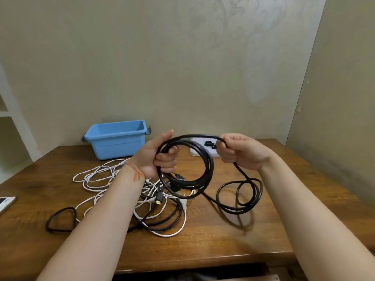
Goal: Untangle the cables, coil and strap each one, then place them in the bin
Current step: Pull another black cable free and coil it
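Observation:
My left hand (160, 157) grips a coil of thick black cable (209, 169) held above the wooden table (223, 236). My right hand (237, 151) holds the same cable at the top of a loop; the cable's loose end trails down to a few loops (239, 195) lying on the table at the right. Below my left hand lies a tangle of white cables (97, 177) and thinner black cables (162, 222). The empty blue bin (115, 142) stands at the back left of the table.
A white tray (194, 151) with black straps (209, 143) sits behind my hands. A small black loop (60, 220) lies at the front left. A phone (6, 201) rests at the table's left edge. White shelves stand at the far left.

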Action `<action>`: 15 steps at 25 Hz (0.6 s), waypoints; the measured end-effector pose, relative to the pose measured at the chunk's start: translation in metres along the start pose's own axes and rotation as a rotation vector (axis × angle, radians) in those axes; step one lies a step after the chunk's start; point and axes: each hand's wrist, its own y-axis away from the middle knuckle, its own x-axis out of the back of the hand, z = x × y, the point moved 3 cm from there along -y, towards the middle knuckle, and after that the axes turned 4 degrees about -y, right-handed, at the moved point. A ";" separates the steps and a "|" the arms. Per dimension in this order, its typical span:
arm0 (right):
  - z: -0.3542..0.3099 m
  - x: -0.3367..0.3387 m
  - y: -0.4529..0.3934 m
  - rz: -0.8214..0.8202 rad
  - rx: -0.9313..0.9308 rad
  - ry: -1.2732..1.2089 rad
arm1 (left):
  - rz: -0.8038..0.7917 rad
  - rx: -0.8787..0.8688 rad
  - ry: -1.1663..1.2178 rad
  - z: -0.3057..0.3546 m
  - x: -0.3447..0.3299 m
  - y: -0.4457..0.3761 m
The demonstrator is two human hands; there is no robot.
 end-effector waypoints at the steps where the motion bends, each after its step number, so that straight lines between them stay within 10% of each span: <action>1: 0.000 -0.003 -0.003 -0.054 0.026 -0.136 | 0.000 -0.043 0.063 0.000 -0.003 -0.004; 5: -0.001 -0.013 -0.017 -0.047 0.019 -0.557 | 0.078 -0.204 0.254 0.006 -0.012 -0.015; 9: 0.013 0.000 -0.021 0.427 -0.188 0.021 | 0.555 -0.198 0.425 0.006 0.001 -0.021; 15: 0.015 0.034 0.009 0.497 -0.466 0.366 | 0.805 0.170 -0.076 0.002 0.037 0.006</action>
